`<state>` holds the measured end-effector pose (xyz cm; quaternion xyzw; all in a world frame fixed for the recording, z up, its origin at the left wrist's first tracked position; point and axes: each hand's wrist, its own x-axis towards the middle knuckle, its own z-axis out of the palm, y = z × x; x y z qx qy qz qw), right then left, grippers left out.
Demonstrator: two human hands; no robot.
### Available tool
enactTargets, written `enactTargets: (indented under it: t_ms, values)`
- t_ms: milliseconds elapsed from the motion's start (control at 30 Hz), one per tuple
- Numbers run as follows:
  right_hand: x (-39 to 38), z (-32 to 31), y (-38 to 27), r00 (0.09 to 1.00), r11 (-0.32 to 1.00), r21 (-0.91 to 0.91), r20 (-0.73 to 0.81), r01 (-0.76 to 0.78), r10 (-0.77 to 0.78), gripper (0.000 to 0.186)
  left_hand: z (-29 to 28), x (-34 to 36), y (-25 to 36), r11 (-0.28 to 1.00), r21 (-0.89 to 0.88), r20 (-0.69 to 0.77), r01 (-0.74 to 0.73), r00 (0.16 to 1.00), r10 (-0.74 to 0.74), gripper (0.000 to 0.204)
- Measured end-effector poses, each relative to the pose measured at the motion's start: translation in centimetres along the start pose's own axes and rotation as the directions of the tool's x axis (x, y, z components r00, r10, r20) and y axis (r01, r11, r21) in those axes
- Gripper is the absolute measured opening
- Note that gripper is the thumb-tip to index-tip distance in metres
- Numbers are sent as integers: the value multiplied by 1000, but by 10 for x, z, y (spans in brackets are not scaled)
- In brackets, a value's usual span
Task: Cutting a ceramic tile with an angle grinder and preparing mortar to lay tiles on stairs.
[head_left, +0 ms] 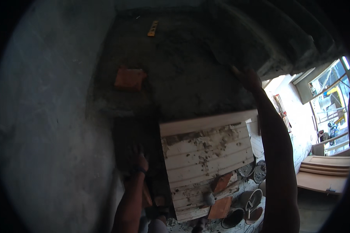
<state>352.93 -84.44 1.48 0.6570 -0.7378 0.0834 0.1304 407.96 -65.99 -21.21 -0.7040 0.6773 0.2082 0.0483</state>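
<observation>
My right hand (249,79) is raised high against the dark wet plaster wall (182,70). It grips the handle of what looks like a trowel (221,52), whose blade lies flat on the plaster up and to the left. My left hand (138,159) is lower, close to the dark plaster beside a white plank platform (206,151). It has a band at the wrist, and the light is too dim to show its fingers clearly.
The mortar-spattered platform carries a brick (221,181) and a small grey lump. An exposed red brick (129,79) shows in the wall, and a yellow level (153,28) sits near the top. Buckets (252,198) stand below, with stacked wooden boards (324,171) at the right.
</observation>
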Motion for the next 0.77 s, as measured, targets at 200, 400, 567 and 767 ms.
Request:
enactTargets:
  t_ms: [200, 400, 567, 767]
  values:
    - [44, 39, 58, 924, 883, -278, 163, 380, -346, 38, -14, 0, 23, 1000, -18, 44, -10, 999, 11, 75]
    - [43, 16, -24, 972, 918, -352, 205, 182, -114, 34, -8, -4, 2, 999, -23, 6, 49, 999, -49, 72]
    - [24, -78, -24, 989, 921, -387, -104, 52, -100, 31, -6, -7, 21, 997, -78, -19, -9, 1000, 7, 71]
    - [-129, -174, -37, 933, 984, -162, -337, 78, -130, 48, 20, -13, -48, 928, -369, -9, -44, 999, 44, 79]
